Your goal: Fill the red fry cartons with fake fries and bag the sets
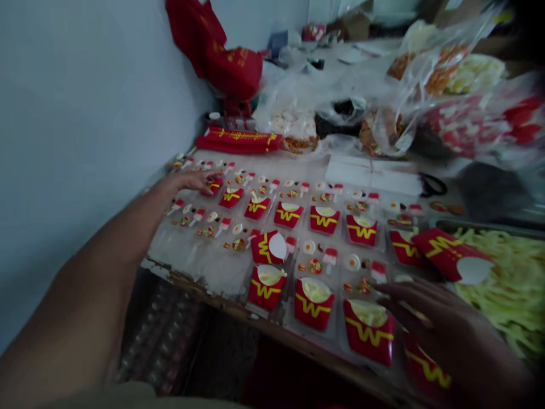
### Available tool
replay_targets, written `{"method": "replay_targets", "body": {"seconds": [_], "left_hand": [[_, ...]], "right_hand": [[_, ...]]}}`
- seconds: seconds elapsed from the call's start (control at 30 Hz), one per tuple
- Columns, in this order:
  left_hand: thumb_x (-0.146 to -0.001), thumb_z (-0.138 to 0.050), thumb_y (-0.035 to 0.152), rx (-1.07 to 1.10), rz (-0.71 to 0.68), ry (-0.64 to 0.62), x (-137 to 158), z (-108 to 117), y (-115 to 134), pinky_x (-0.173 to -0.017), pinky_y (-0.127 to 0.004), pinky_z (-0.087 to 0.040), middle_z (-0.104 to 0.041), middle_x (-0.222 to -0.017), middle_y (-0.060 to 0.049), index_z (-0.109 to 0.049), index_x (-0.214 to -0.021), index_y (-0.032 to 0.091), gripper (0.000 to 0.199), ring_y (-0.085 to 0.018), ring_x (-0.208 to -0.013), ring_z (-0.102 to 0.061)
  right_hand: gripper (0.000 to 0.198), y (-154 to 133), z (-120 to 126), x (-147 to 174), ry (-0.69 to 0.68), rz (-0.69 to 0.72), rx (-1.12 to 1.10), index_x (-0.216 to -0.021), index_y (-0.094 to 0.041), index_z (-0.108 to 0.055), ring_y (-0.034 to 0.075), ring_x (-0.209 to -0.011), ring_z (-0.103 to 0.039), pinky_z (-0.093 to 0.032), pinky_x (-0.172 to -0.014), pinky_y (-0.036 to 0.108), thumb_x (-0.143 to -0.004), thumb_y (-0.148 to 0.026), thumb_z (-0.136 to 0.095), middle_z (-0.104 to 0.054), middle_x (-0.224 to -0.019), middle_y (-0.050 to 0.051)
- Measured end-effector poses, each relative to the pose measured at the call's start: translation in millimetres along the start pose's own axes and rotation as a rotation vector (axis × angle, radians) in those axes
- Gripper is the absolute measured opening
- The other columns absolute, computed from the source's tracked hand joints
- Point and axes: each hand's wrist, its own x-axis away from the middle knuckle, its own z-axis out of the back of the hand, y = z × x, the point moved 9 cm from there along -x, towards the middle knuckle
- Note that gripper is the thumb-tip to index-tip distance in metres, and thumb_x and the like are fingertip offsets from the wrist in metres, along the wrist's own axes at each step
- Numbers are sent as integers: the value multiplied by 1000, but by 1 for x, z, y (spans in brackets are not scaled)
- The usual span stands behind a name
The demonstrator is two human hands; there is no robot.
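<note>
The left hand [198, 180], fingers stretched out, is at the red fry box [215, 187] on the far row's left end. The right hand [445, 324], fingers a bit bent, is over a near box [428, 366] on the right, beside pale fries [519, 270]. It's too blurry to tell if either holds anything.

Right hand [438, 324]: blurred; finger contact not determinable. Hides part of lower-right carton [430, 363]; wrist lost in dark corner. Left hand [198, 180]: partly hides end carton [213, 186]; grip not readable. Left arm [80, 301]: cut off at lower left. Tray [511, 229] and yellow strips [519, 272]: cut off by right edge. Red cloth [196, 40]: cropped at top. Plastic bags [464, 113]: blurred. Black loop [433, 184]: possibly scissors handle; remainder unclear. Far-end trinkets [179, 162]: too small to identify.
</note>
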Motion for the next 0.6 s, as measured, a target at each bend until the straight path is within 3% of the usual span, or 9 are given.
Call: {"method": "replay_targets", "body": {"seconds": [0.07,0.17,0.3,0.43,0.5,0.6], "left_hand": [[-57,-87,25,-8,24,14,-6,2,-3,-101,-36,-49,-75,-107,-1,-61,-116,12,65,-11,-98,-62],[-58,-89,27,-59,11,45,-8,7,2,-104,-40,-47,-75,-95,3,-67,-104,19,51,-11,-94,-63],[-66,-85,23,-213,-70,96,4,5,18,-104,-34,-45,-74,-107,1,-64,-113,11,53,-10,-99,-61],[-80,-73,18,-287,-93,164,23,3,23,-105,-30,-41,-72,-116,-4,-60,-120,2,46,-12,-106,-58],[-80,-70,15,-314,-122,178,30,2,25,-109,-31,-37,-69,-127,-7,-59,-123,2,46,-14,-116,-55],[-77,-69,16,-337,-140,192,33,-3,27,-111,-32,-38,-65,-134,-8,-63,-125,8,49,-20,-124,-54]], "right_hand": [[21,-23,-12,-21,-74,57,-73,-106,-29,-73,21,-91,-70,-53,-81,34,-99,-34,-54,-76,-100,5],[16,-45,-43,-49,-155,55,-159,-105,-23,-72,21,-90,-67,-51,-81,35,-97,-27,-59,-74,-98,6],[14,-61,-88,-84,-223,-52,-215,-99,-21,-74,19,-86,-64,-47,-74,30,-95,-27,-63,-71,-94,6],[17,-85,-124,-107,-285,-46,-88,-98,-21,-76,24,-95,-61,-42,-79,34,-93,-33,-65,-70,-97,8],[19,-96,-137,-111,-296,-15,-4,-94,-22,-76,27,-99,-60,-39,-79,36,-91,-38,-68,-69,-98,9],[12,-105,-150,-111,-308,26,12,-84,-21,-73,25,-98,-60,-35,-76,35,-89,-31,-69,-69,-92,6]]}}
